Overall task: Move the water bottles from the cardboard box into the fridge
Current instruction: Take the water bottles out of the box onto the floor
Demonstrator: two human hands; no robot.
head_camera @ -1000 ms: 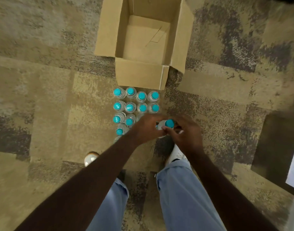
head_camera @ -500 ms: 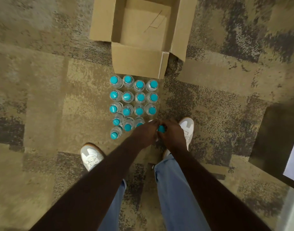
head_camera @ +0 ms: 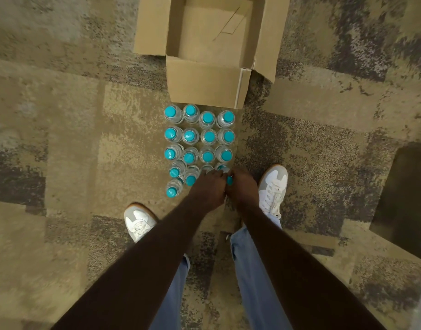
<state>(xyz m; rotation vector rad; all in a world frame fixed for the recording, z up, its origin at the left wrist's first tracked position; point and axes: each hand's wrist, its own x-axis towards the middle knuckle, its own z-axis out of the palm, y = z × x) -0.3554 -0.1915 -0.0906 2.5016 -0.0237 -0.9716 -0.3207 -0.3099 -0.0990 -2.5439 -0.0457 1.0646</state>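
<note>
Covering the whole floor, a mottled tan carpet (head_camera: 61, 139) carries an open cardboard box (head_camera: 204, 82) whose visible inside holds nothing. Just beside its near wall, water bottles (head_camera: 200, 139) with teal caps stand upright in rows. At the nearest row, the left hand (head_camera: 208, 186) and right hand (head_camera: 240, 186) meet, fingers curled around one teal-capped bottle (head_camera: 229, 180).

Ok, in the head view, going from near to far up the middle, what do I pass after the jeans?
Both hands, left hand and right hand, meeting at a teal-capped bottle → block of upright water bottles on the carpet → open cardboard box.
</note>
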